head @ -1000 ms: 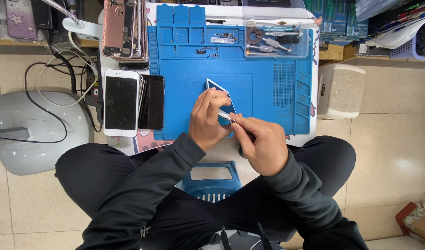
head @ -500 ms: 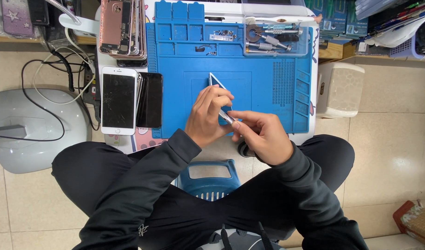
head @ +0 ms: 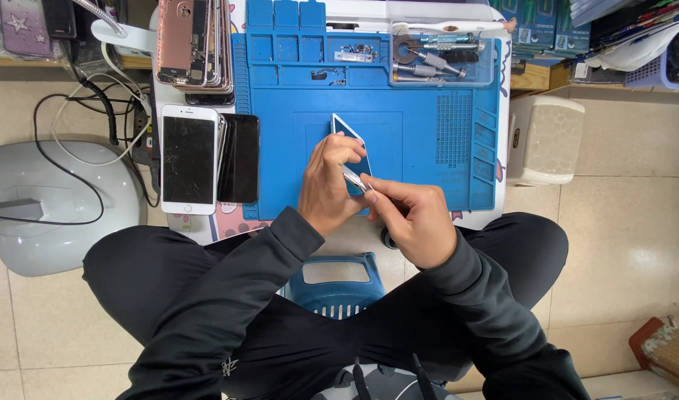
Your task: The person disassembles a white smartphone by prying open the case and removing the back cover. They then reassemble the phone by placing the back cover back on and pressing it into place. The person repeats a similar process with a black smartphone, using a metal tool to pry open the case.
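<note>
Gripping a phone [head: 348, 133] tilted up on edge over the blue mat [head: 421, 148], the left hand [head: 326, 185] has its fingers clenched around the device's lower part, while the right hand [head: 413, 218] pinches thin metal tweezers [head: 354, 180] whose tips meet the phone just beside the left thumb. Both hands sit at the near edge of the mat, which covers most of the white surface [head: 502, 133]. To the left of the mat a white phone [head: 188, 159] with a dark, cracked screen lies flat, touching a black phone [head: 239, 158] at its right side. Above them leans a stack of opened phone bodies [head: 195, 44], the top one rose-coloured. At the mat's far right corner a clear tray [head: 443, 55] holds metal tools, and small screws lie in moulded compartments nearby. Blue-green boxes [head: 536, 30] stand upright behind the tray; their print is too small to tell. A cream bin [head: 547, 141] stands on the tiled floor to the right, and a pale grey rounded stand [head: 51, 215] with black cables sits to the left.
</note>
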